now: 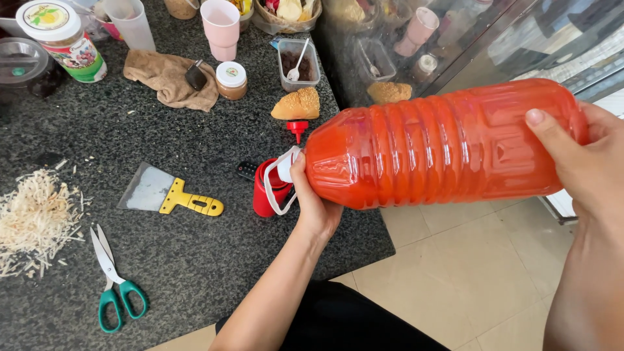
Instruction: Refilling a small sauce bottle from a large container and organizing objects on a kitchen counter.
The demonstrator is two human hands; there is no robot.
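A big clear plastic jug full of red-orange sauce lies tipped on its side above the counter's edge. My right hand grips its base end at the right. My left hand holds it under the neck, by the white carry handle. The jug's mouth points down into a small red squeeze bottle standing on the dark granite counter. The squeeze bottle's red nozzle cap lies on the counter just behind it.
A yellow-handled scraper, green-handled scissors and a heap of pale shreds lie at left. Behind are a bread roll, a tub with a spoon, a small jar, a brown cloth, pink cups and a large labelled jar. Tiled floor is below.
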